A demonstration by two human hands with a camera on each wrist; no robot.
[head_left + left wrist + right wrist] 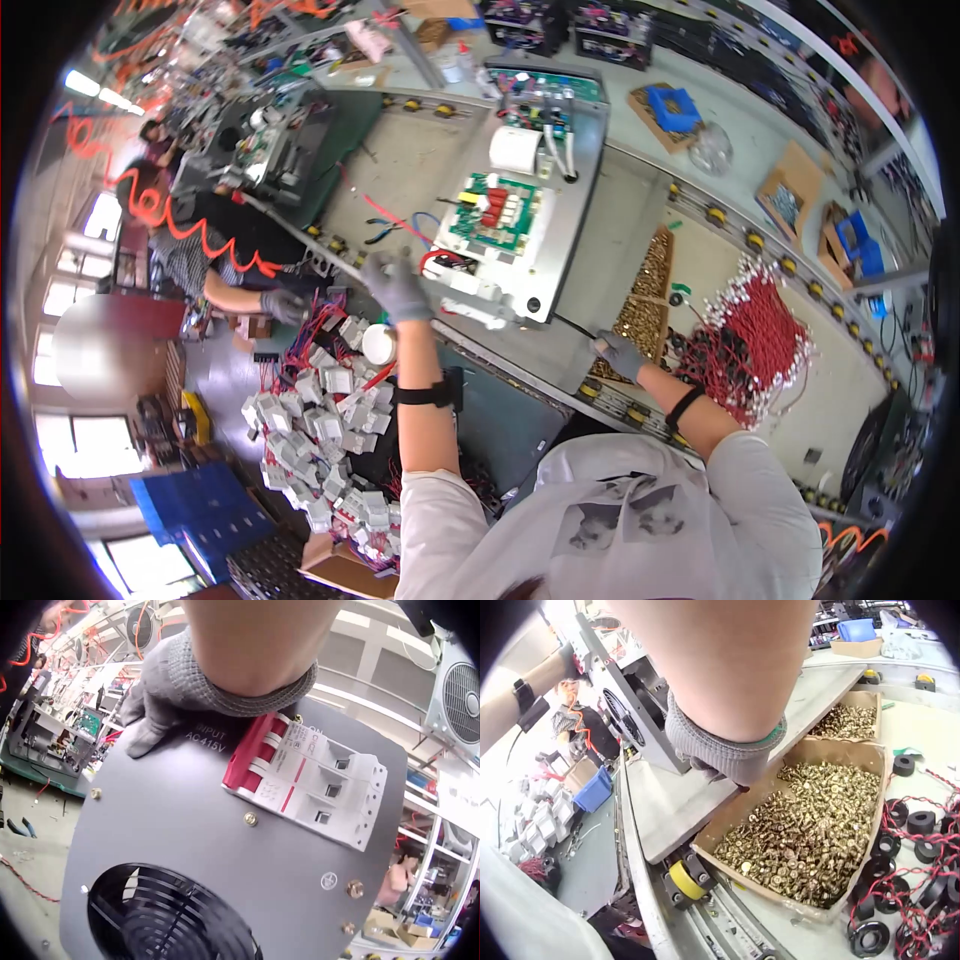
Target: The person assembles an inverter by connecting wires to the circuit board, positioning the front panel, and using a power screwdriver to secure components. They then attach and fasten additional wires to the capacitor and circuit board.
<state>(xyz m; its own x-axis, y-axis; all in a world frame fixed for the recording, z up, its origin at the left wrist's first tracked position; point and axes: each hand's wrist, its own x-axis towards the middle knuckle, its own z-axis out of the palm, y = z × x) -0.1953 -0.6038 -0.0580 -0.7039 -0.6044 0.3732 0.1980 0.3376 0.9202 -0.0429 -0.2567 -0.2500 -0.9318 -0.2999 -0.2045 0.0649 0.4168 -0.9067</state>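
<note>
Here's the left hand (395, 288), in a grey knitted glove, up at the top corner of a grey metal front panel (180, 832), fingers bent and touching it beside the printed "INPUT AC 415V"; whether they clamp the edge, I can't tell. Right by the wrist sits a white three-pole circuit breaker with a red handle (315, 784), and lower down there's a round black fan grille (172, 919). That panel fronts the open, grey metal-cased electrical unit (560, 245), lying on a flat grey board (620, 255) with its green circuit board (480, 233) and white cylinder (514, 150) showing. Over to the right hand (622, 357), also gloved in grey: it's down at the board's near edge, just beside an open cardboard box (832, 751) full of brass-coloured screws (802, 840); its fingertips are mostly hidden, so I can't tell whether they hold anything. Past the box, black rings (921, 821) lie tangled in red wires, and blue-handled pliers (380, 234) rest left of the unit.
</note>
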